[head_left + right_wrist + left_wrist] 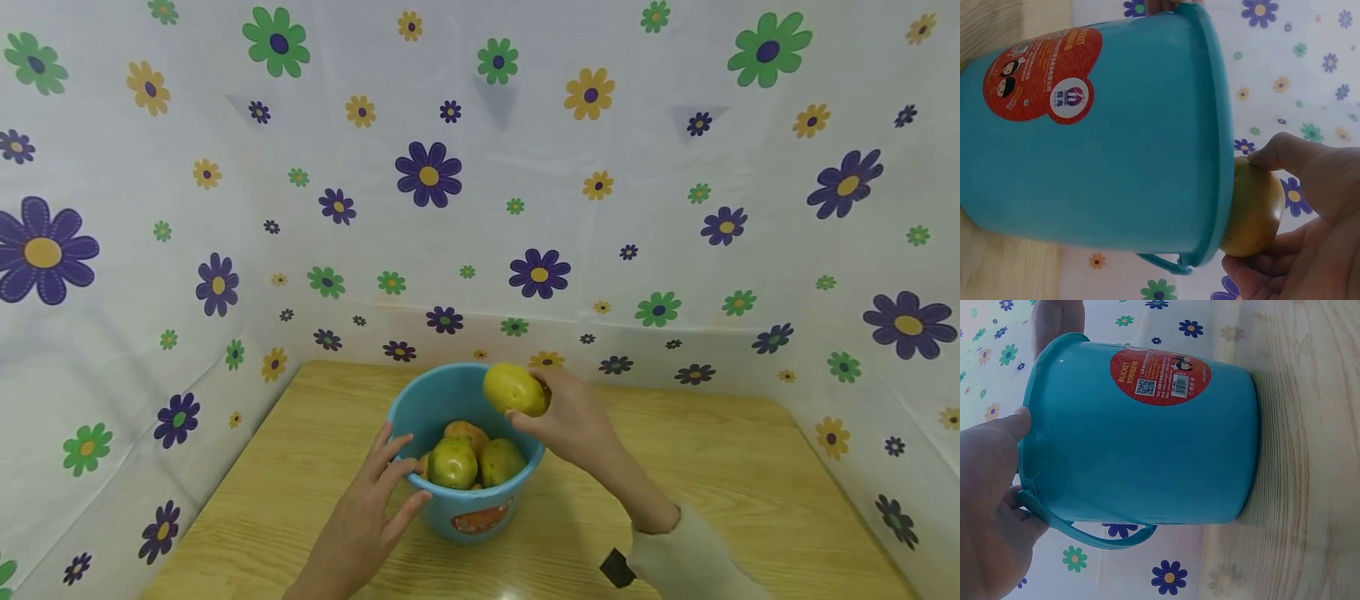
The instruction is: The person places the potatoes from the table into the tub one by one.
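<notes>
A blue plastic bucket [468, 508] stands upright on the table, with several green and orange-yellow mangoes [453, 463] inside. My right hand [564, 415] holds a yellow mango [514, 389] between thumb and fingers at the bucket's right rim. In the right wrist view this mango [1254, 206] shows just beyond the rim, partly hidden by it. My left hand [375, 492] holds the bucket's near left rim, fingers over the edge and thumb on the outside. The left wrist view shows the left thumb [1019, 422] on the rim and fingers beside the blue handle [1104, 540].
The wooden table [675, 467] is backed and flanked by a white flower-printed sheet [480, 233]. A red label [1160, 376] is on the bucket's side. A small black square [617, 568] lies by the right sleeve [686, 554].
</notes>
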`<action>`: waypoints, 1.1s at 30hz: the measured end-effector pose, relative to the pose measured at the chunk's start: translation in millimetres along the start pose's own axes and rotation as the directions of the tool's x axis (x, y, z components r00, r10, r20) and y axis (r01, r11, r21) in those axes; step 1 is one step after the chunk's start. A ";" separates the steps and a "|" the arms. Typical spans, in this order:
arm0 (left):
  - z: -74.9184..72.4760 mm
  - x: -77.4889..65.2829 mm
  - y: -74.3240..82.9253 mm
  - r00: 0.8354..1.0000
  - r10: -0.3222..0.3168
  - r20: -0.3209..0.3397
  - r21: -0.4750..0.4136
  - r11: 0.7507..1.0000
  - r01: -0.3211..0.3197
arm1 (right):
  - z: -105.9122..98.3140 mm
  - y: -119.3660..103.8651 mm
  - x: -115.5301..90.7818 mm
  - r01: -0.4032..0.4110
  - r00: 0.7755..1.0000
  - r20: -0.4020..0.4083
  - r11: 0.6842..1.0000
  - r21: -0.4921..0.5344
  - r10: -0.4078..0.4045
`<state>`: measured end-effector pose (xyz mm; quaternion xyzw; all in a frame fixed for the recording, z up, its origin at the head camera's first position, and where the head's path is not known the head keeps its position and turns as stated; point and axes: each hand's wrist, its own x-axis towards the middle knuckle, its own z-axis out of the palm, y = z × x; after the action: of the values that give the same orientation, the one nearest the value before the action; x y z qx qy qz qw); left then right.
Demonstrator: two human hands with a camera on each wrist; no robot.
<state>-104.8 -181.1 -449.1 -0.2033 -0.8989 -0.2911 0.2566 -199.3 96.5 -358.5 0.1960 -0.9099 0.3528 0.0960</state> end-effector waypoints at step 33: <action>2.5 -0.2 -2.4 0.999 0.042 -0.022 0.007 0.999 -0.042 | 36.5 -0.1 18.5 0.082 0.995 -0.058 0.997 0.010 -0.081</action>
<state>-106.7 -181.4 -451.9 -0.2178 -0.8925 -0.2849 0.2735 -217.4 66.3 -379.3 0.2235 -0.8958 0.3597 0.1352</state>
